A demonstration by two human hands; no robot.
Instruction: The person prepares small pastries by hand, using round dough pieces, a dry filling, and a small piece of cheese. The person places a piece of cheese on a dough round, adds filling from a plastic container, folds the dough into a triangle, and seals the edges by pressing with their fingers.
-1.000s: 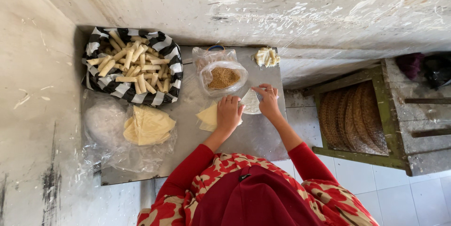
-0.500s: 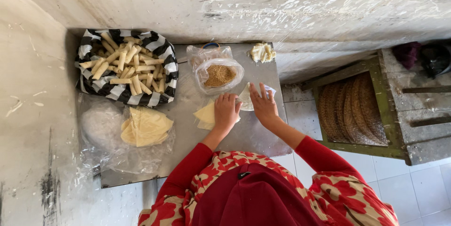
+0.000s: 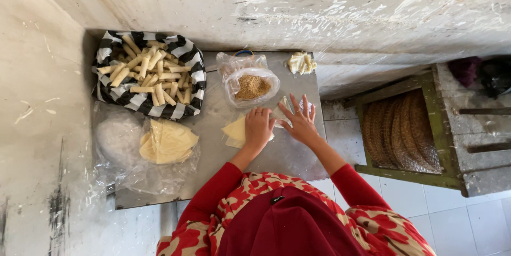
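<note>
Left hand laid flat, palm down, on a pale yellow wrapper sheet near the middle of the metal table; grip released, pressing and not grasping, probably to keep the thin sheet from sliding. Right hand just beside it, fingers spread wide over the sheet's right edge, also released, nothing clenched; whether something small lies under the fingertips, cannot tell.

Directly ahead of both hands, within easy reach, an open clear bag of brown crumbly filling. At the far right corner of the table, well out of the working spot, a small lump of pale dough scraps.

To the left, a stack of more wrappers resting on clear plastic, likely against drying or sticking. Behind it, a basket lined with black-and-white striped cloth, full of finished pale rolls, apart from the raw sheets.
</note>
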